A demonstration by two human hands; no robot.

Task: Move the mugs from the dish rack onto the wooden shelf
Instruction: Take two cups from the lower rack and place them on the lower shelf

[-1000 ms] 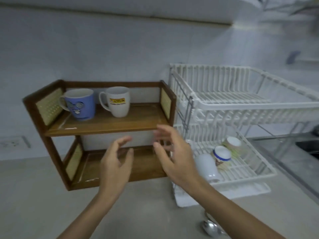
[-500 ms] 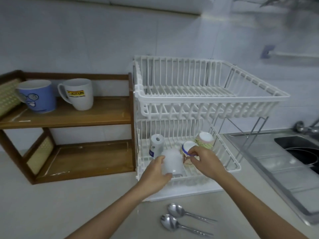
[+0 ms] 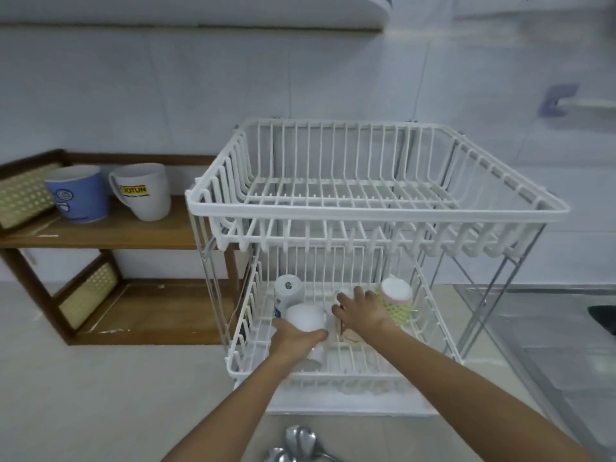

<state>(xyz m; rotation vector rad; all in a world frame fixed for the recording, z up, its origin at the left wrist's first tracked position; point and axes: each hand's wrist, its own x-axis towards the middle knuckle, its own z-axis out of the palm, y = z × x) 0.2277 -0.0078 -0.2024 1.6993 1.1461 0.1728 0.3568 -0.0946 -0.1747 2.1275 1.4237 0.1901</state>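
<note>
The white two-tier dish rack stands right of the wooden shelf. On its lower tier my left hand is closed around an upside-down plain white mug. My right hand wraps over a small mug beside it, which is mostly hidden under the fingers. A yellow-green patterned mug stands just right of that hand. A white mug with blue print sits behind the left hand. A blue mug and a white logo mug stand on the shelf's top board.
The rack's upper tier overhangs both hands. The shelf's lower board holds nothing. Two spoons lie on the counter at the near edge. A steel sink is to the right of the rack.
My view swung from the shelf to the rack. Both hands went from the open air before the shelf into the lower tier and closed on two mugs.
</note>
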